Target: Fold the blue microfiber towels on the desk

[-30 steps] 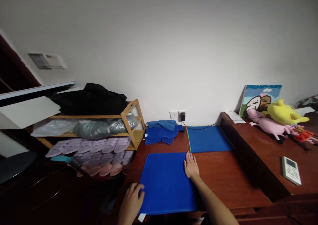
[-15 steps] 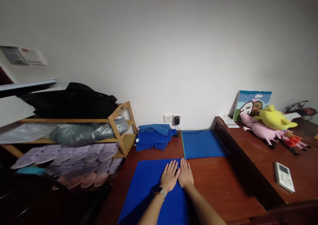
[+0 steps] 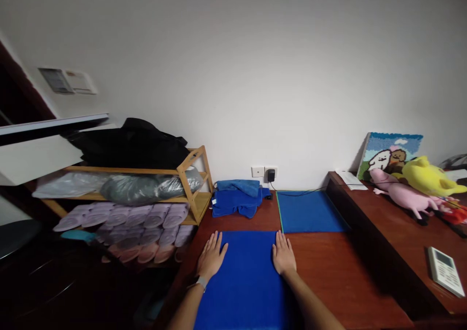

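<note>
A blue cloth (image 3: 248, 276) lies flat on the reddish-brown table. On its far left corner rests my left hand (image 3: 212, 256), palm down with fingers stretched and a watch band on the wrist. My right hand (image 3: 283, 253) lies flat along the cloth's far right corner, fingers extended. Neither hand grips anything. Behind them sits a crumpled pile of blue cloths (image 3: 237, 199) near the wall. To the right of this pile, another flat blue cloth (image 3: 310, 211) with a green left edge is spread out.
A wooden rack (image 3: 199, 203) with slippers (image 3: 134, 216) and a black bag (image 3: 134, 145) stands at the left. A charger (image 3: 271, 175) with a cable is plugged into the wall. On the raised right surface are plush toys (image 3: 404, 194), a picture and a remote (image 3: 445, 271).
My left hand has moved left across the cloth, away from my right hand, to its far left corner. The right hand stays near the far right corner. The view has turned slightly left.
</note>
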{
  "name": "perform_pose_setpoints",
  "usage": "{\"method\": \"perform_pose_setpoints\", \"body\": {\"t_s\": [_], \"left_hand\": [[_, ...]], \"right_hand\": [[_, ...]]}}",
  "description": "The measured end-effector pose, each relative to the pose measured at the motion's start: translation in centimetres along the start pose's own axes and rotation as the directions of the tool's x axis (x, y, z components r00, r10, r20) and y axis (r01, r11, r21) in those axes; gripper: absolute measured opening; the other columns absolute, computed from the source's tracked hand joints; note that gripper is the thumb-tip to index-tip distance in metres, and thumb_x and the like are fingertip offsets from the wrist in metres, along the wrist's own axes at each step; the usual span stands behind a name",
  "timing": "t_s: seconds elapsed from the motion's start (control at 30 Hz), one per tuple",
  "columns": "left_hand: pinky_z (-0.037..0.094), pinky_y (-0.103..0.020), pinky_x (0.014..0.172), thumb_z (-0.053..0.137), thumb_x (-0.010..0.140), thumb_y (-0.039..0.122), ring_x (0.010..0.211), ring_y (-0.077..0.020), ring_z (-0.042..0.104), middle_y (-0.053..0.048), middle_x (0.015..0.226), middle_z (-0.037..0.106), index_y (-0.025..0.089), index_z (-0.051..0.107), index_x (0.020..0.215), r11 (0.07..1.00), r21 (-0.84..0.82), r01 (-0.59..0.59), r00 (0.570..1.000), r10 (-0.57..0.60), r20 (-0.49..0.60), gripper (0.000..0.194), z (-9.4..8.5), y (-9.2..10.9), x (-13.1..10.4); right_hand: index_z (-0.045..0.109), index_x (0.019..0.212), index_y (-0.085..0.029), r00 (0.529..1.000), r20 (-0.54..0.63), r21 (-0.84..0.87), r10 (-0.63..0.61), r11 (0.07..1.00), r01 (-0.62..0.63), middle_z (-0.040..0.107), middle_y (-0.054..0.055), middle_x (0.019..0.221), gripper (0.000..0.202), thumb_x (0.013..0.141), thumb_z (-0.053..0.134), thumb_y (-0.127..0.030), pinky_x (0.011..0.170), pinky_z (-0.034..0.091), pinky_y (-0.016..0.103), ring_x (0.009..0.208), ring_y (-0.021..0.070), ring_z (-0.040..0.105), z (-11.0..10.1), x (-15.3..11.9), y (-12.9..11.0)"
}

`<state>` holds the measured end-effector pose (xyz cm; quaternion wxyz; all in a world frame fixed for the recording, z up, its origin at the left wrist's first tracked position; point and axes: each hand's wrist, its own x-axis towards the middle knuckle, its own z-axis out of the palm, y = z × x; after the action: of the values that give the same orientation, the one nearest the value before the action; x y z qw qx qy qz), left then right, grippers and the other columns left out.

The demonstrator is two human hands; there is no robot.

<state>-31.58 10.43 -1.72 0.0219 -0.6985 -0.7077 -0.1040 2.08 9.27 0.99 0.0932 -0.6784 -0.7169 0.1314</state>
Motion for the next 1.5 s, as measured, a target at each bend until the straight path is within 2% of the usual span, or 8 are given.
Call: {"method": "perform_pose_setpoints", "body": {"t_s": [0.43, 0.57, 0.63, 0.73, 0.83, 0.97, 1.3, 1.5], "left_hand": [[0.027, -0.050, 0.125, 0.028, 0.101, 0.048, 0.152, -0.0289, 0.034, -0.018, 0.163, 0.037, 0.005, 0.041, 0.154, 1.000, 0.029, 0.009, 0.999, -0.008, -0.038, 0.069, -0.5, 0.6, 0.2], [0.026, -0.048, 0.126, 0.024, 0.105, 0.044, 0.154, -0.0259, 0.032, -0.014, 0.164, 0.037, 0.011, 0.034, 0.158, 0.984, -0.029, -0.175, 0.976, 0.169, -0.135, 0.064, -0.9, 7.1, 0.3], [0.027, -0.046, 0.127, 0.023, 0.106, 0.045, 0.154, -0.0231, 0.032, -0.009, 0.165, 0.037, 0.018, 0.027, 0.161, 0.941, -0.085, -0.328, 0.941, 0.316, -0.123, 0.062, -0.4, 12.1, 0.1], [0.026, -0.045, 0.127, 0.020, 0.106, 0.049, 0.155, -0.0227, 0.027, -0.009, 0.167, 0.032, 0.017, 0.022, 0.163, 0.910, -0.161, -0.382, 0.924, 0.379, -0.049, 0.065, 0.9, 18.4, -0.3], [0.025, -0.047, 0.128, 0.017, 0.105, 0.054, 0.156, -0.0237, 0.027, -0.011, 0.167, 0.032, 0.015, 0.021, 0.163, 0.917, -0.204, -0.344, 0.934, 0.357, 0.029, 0.070, 2.1, 20.4, -0.6], [0.024, -0.048, 0.128, 0.015, 0.104, 0.057, 0.156, -0.0235, 0.027, -0.010, 0.167, 0.032, 0.017, 0.022, 0.163, 0.932, -0.191, -0.309, 0.946, 0.322, 0.042, 0.071, 2.1, 17.0, -0.8], [0.023, -0.049, 0.127, 0.020, 0.103, 0.060, 0.155, -0.0264, 0.029, -0.014, 0.165, 0.035, 0.013, 0.028, 0.161, 0.996, -0.036, -0.077, 0.997, 0.078, 0.024, 0.075, -0.5, 2.5, 0.5], [0.023, -0.044, 0.127, 0.021, 0.103, 0.056, 0.155, -0.0246, 0.028, -0.014, 0.166, 0.033, 0.008, 0.033, 0.158, 0.997, -0.030, -0.070, 0.997, 0.070, 0.017, 0.075, -0.8, 1.4, 0.6]], "right_hand": [[0.017, 0.163, -0.012, 1.000, 0.007, -0.008, 0.001, 1.000, -0.001, 0.012, 0.002, 0.171, 0.066, 0.103, 0.013, -0.040, 0.128, 0.006, 0.035, 0.158, 0.0164, 0.009, -0.3, -0.1, -0.2], [0.018, 0.162, -0.010, 1.000, 0.000, -0.001, -0.003, 1.000, 0.003, 0.013, 0.005, 0.171, 0.066, 0.103, 0.015, -0.039, 0.128, 0.005, 0.036, 0.158, 0.0171, 0.009, -0.1, 0.1, -0.2], [0.018, 0.162, -0.009, 1.000, 0.003, -0.005, -0.007, 1.000, 0.007, 0.013, 0.006, 0.170, 0.066, 0.103, 0.015, -0.038, 0.128, 0.005, 0.036, 0.158, 0.0173, 0.009, 0.0, 0.1, -0.1], [0.019, 0.162, -0.010, 1.000, 0.009, -0.027, -0.029, 0.999, 0.029, 0.013, 0.006, 0.170, 0.065, 0.102, 0.016, -0.035, 0.128, 0.005, 0.037, 0.158, 0.0175, 0.008, 0.3, 0.1, 0.2], [0.019, 0.162, -0.010, 0.999, 0.011, -0.051, -0.044, 0.998, 0.044, 0.012, 0.005, 0.170, 0.065, 0.101, 0.017, -0.033, 0.128, 0.005, 0.038, 0.158, 0.0179, 0.007, 0.8, 0.1, 0.4], [0.019, 0.162, -0.008, 1.000, 0.004, -0.056, -0.030, 0.998, 0.030, 0.014, 0.006, 0.170, 0.067, 0.103, 0.014, -0.038, 0.128, 0.004, 0.037, 0.158, 0.0186, 0.009, 1.1, 0.2, 0.5], [0.017, 0.163, -0.010, 1.000, -0.001, -0.019, -0.011, 1.000, 0.011, 0.013, 0.004, 0.171, 0.067, 0.103, 0.014, -0.040, 0.128, 0.005, 0.037, 0.158, 0.0167, 0.009, 1.1, 0.2, 0.4], [0.017, 0.163, -0.011, 1.000, 0.009, -0.042, -0.001, 0.999, 0.001, 0.012, 0.004, 0.171, 0.066, 0.103, 0.015, -0.039, 0.128, 0.005, 0.037, 0.158, 0.0164, 0.008, 0.4, 0.3, 0.1]]}}
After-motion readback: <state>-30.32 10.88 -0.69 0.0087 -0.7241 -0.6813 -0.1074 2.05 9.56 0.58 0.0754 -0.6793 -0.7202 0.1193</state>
